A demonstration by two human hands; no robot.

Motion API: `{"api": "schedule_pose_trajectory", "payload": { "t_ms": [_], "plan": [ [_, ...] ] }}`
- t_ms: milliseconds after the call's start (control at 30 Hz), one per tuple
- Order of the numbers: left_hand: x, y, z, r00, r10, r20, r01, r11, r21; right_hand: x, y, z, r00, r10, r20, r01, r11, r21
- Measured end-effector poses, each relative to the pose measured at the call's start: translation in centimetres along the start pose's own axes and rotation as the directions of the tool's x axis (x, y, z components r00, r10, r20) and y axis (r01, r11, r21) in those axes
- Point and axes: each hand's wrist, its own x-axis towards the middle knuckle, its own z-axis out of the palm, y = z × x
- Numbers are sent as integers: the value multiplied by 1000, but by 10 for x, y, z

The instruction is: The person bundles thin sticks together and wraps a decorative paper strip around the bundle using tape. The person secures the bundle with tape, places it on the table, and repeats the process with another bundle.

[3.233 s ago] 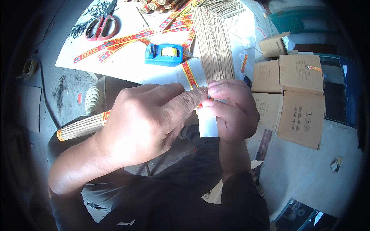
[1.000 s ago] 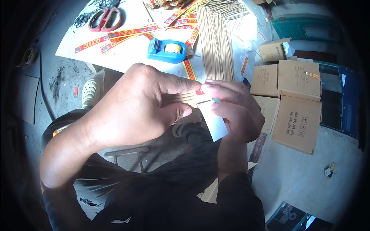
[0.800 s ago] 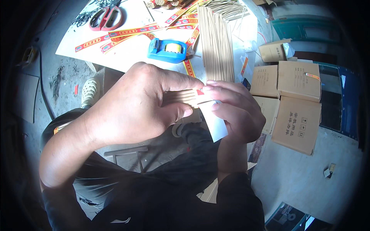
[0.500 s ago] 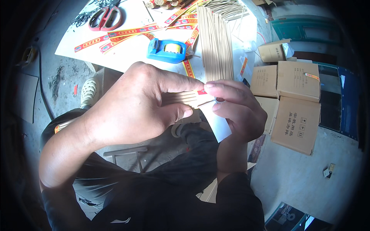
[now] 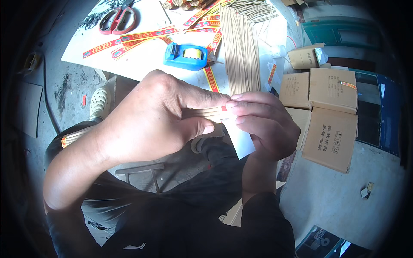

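Left hand [image 5: 157, 118]: thumb and forefinger gripping a bundle of thin, straight tan sticks [image 5: 205, 114], which lies between them.
Right hand [image 5: 272, 127]: curled fingertips holding a white rectangular paper strip [image 5: 240, 141] against the bundle's visible right end.
Strip's lower end: hanging below the right fingers.

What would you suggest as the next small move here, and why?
Perhaps wrap the white strip further around the bundle of sticks: the left hand grips the sticks, the right hand pinches the strip, and its tail hangs loose.
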Motion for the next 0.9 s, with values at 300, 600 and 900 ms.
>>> {"api": "schedule_pose_trajectory", "payload": {
  "t_ms": [300, 600, 900],
  "plan": [
    [0, 1, -1, 1000, 11, 3, -11, 998, 67, 5, -6, 1, 999, -1, 37, 3, 998, -66],
    [1, 4, -2, 999, -46, 9, 45, 996, 79, 5, 0, 0, 994, -89, 60, 93, 992, -81],
    [-1, 6, 0, 999, -24, -28, 30, 971, 237, 6, -2, -3, 994, -75, 82, 84, 989, -119]
  ]
}}
